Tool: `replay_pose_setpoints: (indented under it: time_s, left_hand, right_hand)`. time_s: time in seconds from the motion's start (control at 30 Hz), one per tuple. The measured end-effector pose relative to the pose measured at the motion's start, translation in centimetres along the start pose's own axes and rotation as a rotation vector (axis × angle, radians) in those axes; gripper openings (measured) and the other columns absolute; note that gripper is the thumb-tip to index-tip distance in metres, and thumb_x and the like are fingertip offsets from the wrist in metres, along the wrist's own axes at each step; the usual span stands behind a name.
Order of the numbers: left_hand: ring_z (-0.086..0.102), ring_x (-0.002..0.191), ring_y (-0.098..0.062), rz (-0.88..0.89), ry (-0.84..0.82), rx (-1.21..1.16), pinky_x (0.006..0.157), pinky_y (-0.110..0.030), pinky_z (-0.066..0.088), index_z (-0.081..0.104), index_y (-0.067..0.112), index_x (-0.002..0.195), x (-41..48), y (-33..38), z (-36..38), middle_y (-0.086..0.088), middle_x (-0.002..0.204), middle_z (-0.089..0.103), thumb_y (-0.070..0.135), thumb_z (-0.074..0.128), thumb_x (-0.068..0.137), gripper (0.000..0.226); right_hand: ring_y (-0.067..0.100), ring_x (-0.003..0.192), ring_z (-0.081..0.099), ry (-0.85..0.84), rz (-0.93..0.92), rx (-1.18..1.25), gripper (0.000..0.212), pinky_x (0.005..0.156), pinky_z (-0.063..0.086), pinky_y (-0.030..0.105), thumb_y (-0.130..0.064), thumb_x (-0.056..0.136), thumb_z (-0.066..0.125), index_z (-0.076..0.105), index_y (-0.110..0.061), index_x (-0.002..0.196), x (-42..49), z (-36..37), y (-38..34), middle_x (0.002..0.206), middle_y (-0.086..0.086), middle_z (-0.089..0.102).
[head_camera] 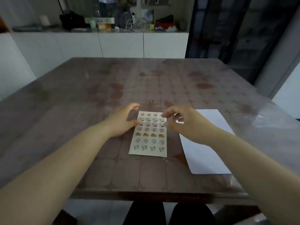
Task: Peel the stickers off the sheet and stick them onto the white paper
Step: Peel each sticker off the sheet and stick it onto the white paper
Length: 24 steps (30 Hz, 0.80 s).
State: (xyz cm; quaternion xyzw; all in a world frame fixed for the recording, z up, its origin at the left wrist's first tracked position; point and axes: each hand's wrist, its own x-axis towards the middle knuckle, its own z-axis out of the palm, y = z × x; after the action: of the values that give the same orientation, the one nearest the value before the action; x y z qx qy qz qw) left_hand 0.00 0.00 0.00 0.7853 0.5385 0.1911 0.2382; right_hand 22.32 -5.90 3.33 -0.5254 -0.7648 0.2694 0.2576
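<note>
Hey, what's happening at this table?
A person sits with a sticker sheet before them. Their left hand rests at its left edge, while the right hand reaches at the top right corner; it is too blurred to tell if a sticker is caught. The white paper beside it looks blank.

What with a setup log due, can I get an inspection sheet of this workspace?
Surface: brown patterned table under a clear cover.
Job's things: sticker sheet flat at the middle; white paper flat to its right, apart, no stickers seen on it.
Clutter: nothing seen.
Grippers: left hand touches the sheet's left edge; right hand over its top right corner, fingers curled, grip unclear.
Cables: white cables on the far counter.
Surroundings: white cabinets, dark door at right.
</note>
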Motion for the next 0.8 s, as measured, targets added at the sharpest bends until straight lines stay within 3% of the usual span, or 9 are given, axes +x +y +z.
replay_pose_setpoints:
  time_s: [0.13, 0.2, 0.37, 0.5, 0.6, 0.73, 0.8]
  left_hand:
    - [0.025, 0.140, -0.018, 0.044, -0.017, 0.111, 0.113, -0.042, 0.023, 0.027, 0.027, 0.146, 0.7, -0.4, -0.6, 0.011, 0.149, 0.037, 0.041, 0.062, 0.087, 0.070]
    - [0.025, 0.137, -0.019, 0.068, -0.074, 0.130, 0.113, -0.042, 0.022, 0.026, 0.033, 0.146, 1.7, -0.3, -0.9, 0.015, 0.143, 0.041, 0.044, 0.063, 0.085, 0.072]
    - [0.032, 0.125, -0.015, 0.137, -0.260, 0.206, 0.105, -0.034, 0.030, 0.029, 0.040, 0.142, 5.1, -0.6, -2.0, 0.009, 0.133, 0.040, 0.036, 0.064, 0.087, 0.066]
    - [0.029, 0.115, -0.004, 0.198, -0.369, 0.237, 0.099, -0.021, 0.030, 0.036, 0.037, 0.135, 7.6, -0.6, -2.1, 0.019, 0.118, 0.037, 0.031, 0.068, 0.084, 0.060]
    - [0.032, 0.101, 0.004, 0.278, -0.382, 0.232, 0.086, -0.011, 0.031, 0.037, 0.048, 0.106, 8.6, -1.2, -2.0, 0.029, 0.104, 0.037, 0.034, 0.071, 0.079, 0.045]
    - [0.032, 0.104, 0.010, 0.339, -0.448, 0.183, 0.079, -0.005, 0.030, 0.042, 0.048, 0.087, 8.8, -1.6, -2.0, 0.032, 0.103, 0.037, 0.054, 0.062, 0.075, 0.024]
    - [0.034, 0.103, 0.006, 0.362, -0.442, 0.155, 0.078, -0.006, 0.030, 0.044, 0.046, 0.082, 9.0, -1.5, -1.8, 0.030, 0.102, 0.038, 0.063, 0.053, 0.070, 0.023]
  right_hand:
    - [0.009, 0.098, 0.049, -0.012, 0.015, -0.166, 0.027, 0.074, 0.039, 0.015, -0.027, 0.086, 0.063, 0.057, -0.023, 0.113, 2.5, 1.3, 0.0, 0.111, -0.007, 0.053]
    - [0.016, 0.110, 0.047, -0.032, 0.040, -0.229, 0.037, 0.084, 0.041, 0.023, -0.031, 0.086, 0.062, 0.053, -0.019, 0.119, 4.3, 1.7, 0.4, 0.120, 0.000, 0.051]
    - [0.026, 0.119, 0.041, -0.128, 0.114, -0.464, 0.070, 0.095, 0.034, 0.035, -0.063, 0.076, 0.059, 0.045, -0.019, 0.128, 8.1, 2.2, 0.6, 0.126, 0.004, 0.051]
    - [0.024, 0.111, 0.042, -0.200, 0.121, -0.413, 0.051, 0.094, 0.036, 0.036, -0.056, 0.074, 0.067, 0.056, -0.022, 0.111, 9.4, 1.3, 1.0, 0.110, 0.002, 0.056]
    - [0.019, 0.109, 0.038, -0.201, 0.073, -0.351, 0.040, 0.089, 0.036, 0.030, -0.052, 0.074, 0.070, 0.057, -0.026, 0.101, 9.5, 1.2, 1.8, 0.109, -0.001, 0.048]
    - [0.008, 0.095, 0.039, -0.151, 0.068, -0.195, 0.031, 0.068, 0.033, 0.014, -0.048, 0.070, 0.074, 0.052, -0.031, 0.085, 9.2, 1.4, 2.3, 0.098, -0.013, 0.044]
    - [0.005, 0.078, 0.046, -0.127, 0.093, -0.131, 0.027, 0.056, 0.036, 0.016, -0.041, 0.073, 0.074, 0.049, -0.031, 0.079, 9.1, 1.1, 2.4, 0.088, -0.014, 0.048]
